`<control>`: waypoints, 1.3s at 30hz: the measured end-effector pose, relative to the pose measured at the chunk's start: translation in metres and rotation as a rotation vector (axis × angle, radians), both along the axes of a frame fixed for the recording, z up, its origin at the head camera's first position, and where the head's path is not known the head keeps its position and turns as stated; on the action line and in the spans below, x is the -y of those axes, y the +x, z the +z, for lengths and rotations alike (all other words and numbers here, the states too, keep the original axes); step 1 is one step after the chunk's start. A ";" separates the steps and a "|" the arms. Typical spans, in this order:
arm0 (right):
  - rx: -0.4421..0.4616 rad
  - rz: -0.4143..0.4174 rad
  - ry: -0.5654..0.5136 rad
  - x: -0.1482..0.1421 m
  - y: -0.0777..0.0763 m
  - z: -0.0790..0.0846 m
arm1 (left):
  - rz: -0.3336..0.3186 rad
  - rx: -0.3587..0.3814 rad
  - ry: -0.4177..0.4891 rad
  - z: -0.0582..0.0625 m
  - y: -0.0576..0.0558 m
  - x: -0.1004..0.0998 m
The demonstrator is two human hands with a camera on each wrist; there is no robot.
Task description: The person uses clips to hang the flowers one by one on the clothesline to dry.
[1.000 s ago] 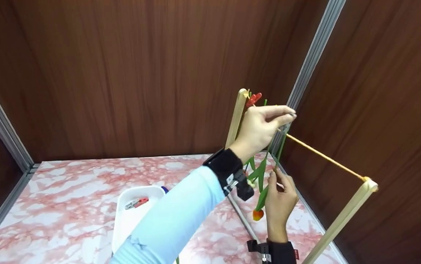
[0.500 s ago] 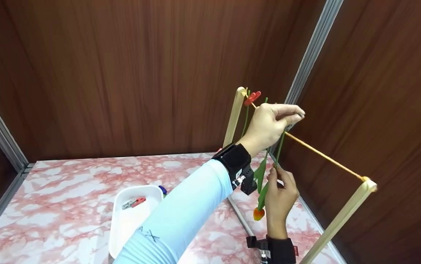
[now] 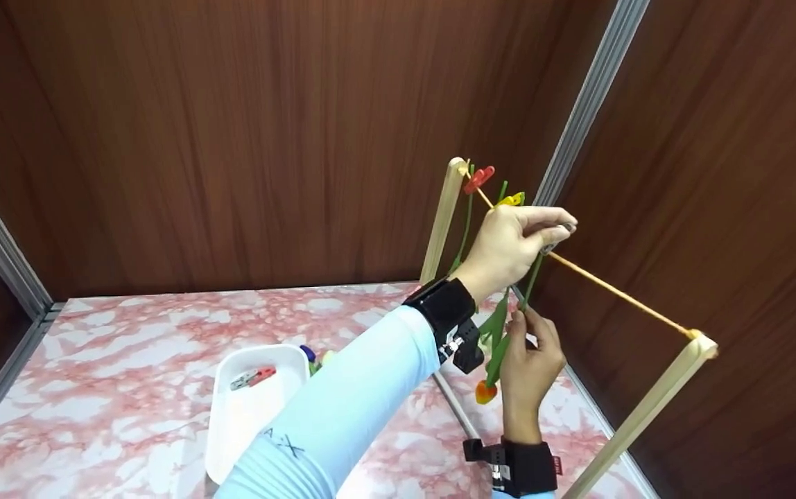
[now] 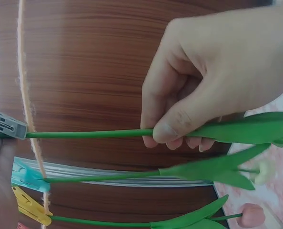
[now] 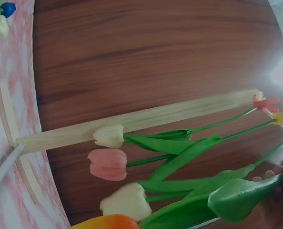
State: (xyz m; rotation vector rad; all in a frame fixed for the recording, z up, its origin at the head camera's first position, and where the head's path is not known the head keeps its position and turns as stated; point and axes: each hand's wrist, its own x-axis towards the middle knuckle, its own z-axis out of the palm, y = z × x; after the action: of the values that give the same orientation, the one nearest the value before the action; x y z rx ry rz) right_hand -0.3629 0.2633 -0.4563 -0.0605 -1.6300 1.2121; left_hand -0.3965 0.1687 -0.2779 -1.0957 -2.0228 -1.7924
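Note:
In the head view my left hand (image 3: 512,235) pinches a grey clothespin (image 4: 7,125) at the string (image 3: 613,287). Seen from the left wrist, its jaws sit where the tulip's green stem (image 4: 91,134) crosses the string. Lower down, my right hand (image 3: 533,364) pinches the same stem between thumb and fingers, just above the leaves. The orange-yellow tulip bloom (image 3: 486,392) hangs head down beside that hand. Beside it, a white tulip (image 5: 127,202) hangs from a blue clothespin (image 4: 29,175), a pink tulip (image 5: 108,164) from a yellow clothespin (image 4: 32,205).
The string runs between two wooden posts (image 3: 637,423). A red clothespin (image 3: 479,179) and another white tulip (image 5: 109,136) are near the far post. A white tray (image 3: 221,416) with loose clothespins stands on the marbled table (image 3: 114,360), flowers (image 5: 1,21) beside it.
My left hand has shifted slightly right along the string, and the grey clothespin now shows at its fingertips. The yellow clothespin has come into sight behind it. My right hand keeps its pinch.

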 end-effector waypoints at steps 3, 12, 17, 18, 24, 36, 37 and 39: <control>0.005 0.013 -0.002 0.000 0.000 0.001 | 0.006 -0.007 -0.004 0.000 -0.001 -0.001; 0.005 0.063 -0.068 -0.004 -0.003 0.005 | 0.007 0.013 0.007 -0.004 -0.004 -0.005; 0.002 0.080 -0.083 -0.005 -0.004 0.005 | -0.006 0.010 0.010 -0.004 -0.004 -0.006; 0.002 0.078 -0.083 -0.006 -0.004 0.005 | -0.008 0.009 0.011 -0.005 -0.005 -0.006; 0.014 0.083 -0.086 -0.007 -0.005 0.006 | -0.032 0.031 0.022 -0.007 -0.007 -0.008; 0.057 0.087 -0.097 -0.010 -0.006 0.003 | -0.003 0.032 0.014 -0.015 -0.010 -0.010; 0.059 0.094 -0.099 -0.009 -0.006 0.004 | -0.002 0.038 0.006 -0.015 -0.009 -0.010; 0.062 0.104 -0.103 -0.009 -0.005 0.004 | -0.003 0.043 -0.005 -0.015 -0.009 -0.010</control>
State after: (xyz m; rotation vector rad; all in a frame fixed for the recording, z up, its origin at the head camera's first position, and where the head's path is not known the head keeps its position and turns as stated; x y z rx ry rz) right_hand -0.3683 0.2722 -0.4524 -0.0797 -1.6401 1.3864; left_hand -0.4052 0.1783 -0.2925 -1.0708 -2.0516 -1.8287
